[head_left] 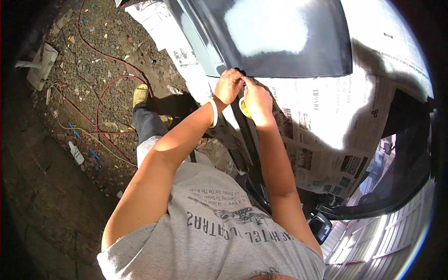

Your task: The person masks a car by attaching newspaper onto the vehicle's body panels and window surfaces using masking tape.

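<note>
My left hand point(229, 87) is closed at the lower corner of a dark car panel point(322, 42), its fingertips by a small black part point(240, 71). Close beside it, my right hand point(258, 100) has its fingers bent around a yellow roll of tape point(244, 108), and its fingertips meet those of my left hand. A white ring point(214, 113) circles my left wrist. Newspaper sheets point(317, 107) cover the car next to the panel edge. What my left fingertips pinch is too small to tell.
Red hoses point(97, 112) loop over the gravel at the left, near my shoe point(140, 94). A white bottle point(76, 153) lies on the ground. The car's side mirror point(320, 227) and a window are at the lower right, beside corrugated metal.
</note>
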### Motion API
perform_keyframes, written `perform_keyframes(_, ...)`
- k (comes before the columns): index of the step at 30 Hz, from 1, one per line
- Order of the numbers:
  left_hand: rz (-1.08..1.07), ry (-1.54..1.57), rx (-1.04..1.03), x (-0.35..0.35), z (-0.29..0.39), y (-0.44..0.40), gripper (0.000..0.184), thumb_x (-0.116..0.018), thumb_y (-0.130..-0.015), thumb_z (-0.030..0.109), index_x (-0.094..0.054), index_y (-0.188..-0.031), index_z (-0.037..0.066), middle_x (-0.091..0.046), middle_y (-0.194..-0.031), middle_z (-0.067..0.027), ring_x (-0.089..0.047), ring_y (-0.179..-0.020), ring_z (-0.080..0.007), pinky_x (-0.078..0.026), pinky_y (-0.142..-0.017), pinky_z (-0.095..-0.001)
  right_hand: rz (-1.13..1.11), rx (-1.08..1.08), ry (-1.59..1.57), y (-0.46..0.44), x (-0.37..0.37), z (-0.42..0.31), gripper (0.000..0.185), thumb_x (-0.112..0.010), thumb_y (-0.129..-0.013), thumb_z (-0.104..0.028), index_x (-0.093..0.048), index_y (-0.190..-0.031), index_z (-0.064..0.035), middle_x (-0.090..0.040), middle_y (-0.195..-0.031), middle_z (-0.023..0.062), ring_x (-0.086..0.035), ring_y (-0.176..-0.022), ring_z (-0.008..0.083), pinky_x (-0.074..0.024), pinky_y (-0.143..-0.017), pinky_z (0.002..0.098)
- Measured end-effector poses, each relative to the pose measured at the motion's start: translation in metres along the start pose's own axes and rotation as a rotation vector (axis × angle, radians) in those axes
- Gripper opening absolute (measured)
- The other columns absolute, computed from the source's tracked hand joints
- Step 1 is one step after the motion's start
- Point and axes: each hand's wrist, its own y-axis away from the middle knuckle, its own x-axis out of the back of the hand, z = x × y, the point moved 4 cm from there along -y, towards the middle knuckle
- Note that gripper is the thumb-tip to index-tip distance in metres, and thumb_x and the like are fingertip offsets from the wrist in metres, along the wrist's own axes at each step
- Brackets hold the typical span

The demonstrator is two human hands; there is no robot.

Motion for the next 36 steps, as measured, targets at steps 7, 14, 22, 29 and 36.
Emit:
perform_keyframes(7,0.039,0.118,-0.005,-0.004,-0.011,-0.003,0.009,-0.071,-0.084,0.004,-0.07,-0.093,0.004,-0.065,-0.093,-0.0129,-0.062,-0.09,-0.0327,-0.05,-0.082,-0.0414,-0.125,0.027,0.249,0.013,-0.017,0.005,0.062,-0.051,-0.092,-0.012,-0.038,-0.153,-0.0095,-0.071,-0.076,0.0178,-0.071,-0.067,0.035,-0.0564,-0.06,0.048)
perform_keyframes(14,0.088,0.247,0.265,-0.01,-0.001,0.001,0.011,-0.069,-0.086,0.005,-0.066,-0.097,0.004,-0.066,-0.091,-0.0158,-0.064,-0.089,-0.0345,-0.051,-0.079,-0.0407,-0.157,0.018,0.325,0.015,-0.02,0.001,0.069,-0.05,-0.092,-0.011,-0.028,-0.157,-0.0085,-0.071,-0.077,0.017,-0.072,-0.068,0.0341,-0.0569,-0.062,0.0469)
perform_keyframes(22,0.063,0.046,0.0,0.005,0.026,0.04,0.028,-0.057,-0.089,0.0,-0.057,-0.117,0.001,-0.069,-0.104,-0.018,-0.061,-0.097,-0.04,-0.05,-0.088,-0.0471,-0.143,-0.025,0.087,0.025,-0.019,0.011,0.046,-0.056,-0.094,-0.021,-0.045,-0.136,-0.0041,-0.07,-0.08,0.0206,-0.069,-0.074,0.0403,-0.0538,-0.066,0.0516)
perform_keyframes(29,-0.291,-0.146,-0.045,0.008,0.029,0.044,0.032,-0.06,-0.085,0.001,-0.052,-0.116,0.002,-0.054,-0.144,-0.0139,-0.054,-0.114,-0.0367,-0.044,-0.1,-0.0473,-0.185,-0.341,-0.549,0.096,-0.054,0.032,0.031,-0.064,-0.092,-0.033,-0.058,-0.102,-0.004,-0.068,-0.085,0.0224,-0.066,-0.083,0.0415,-0.0502,-0.073,0.049)
perform_keyframes(36,-0.516,0.021,-0.072,0.012,-0.023,0.017,0.037,-0.063,-0.087,-0.001,-0.055,-0.122,0.009,-0.062,-0.124,-0.0125,-0.056,-0.113,-0.0323,-0.038,-0.105,-0.0429,-0.141,-0.482,-1.193,0.158,-0.103,0.017,0.03,-0.06,-0.09,-0.009,-0.056,-0.118,-0.0004,-0.065,-0.116,0.016,-0.069,-0.095,0.025,-0.0529,-0.083,0.0386)
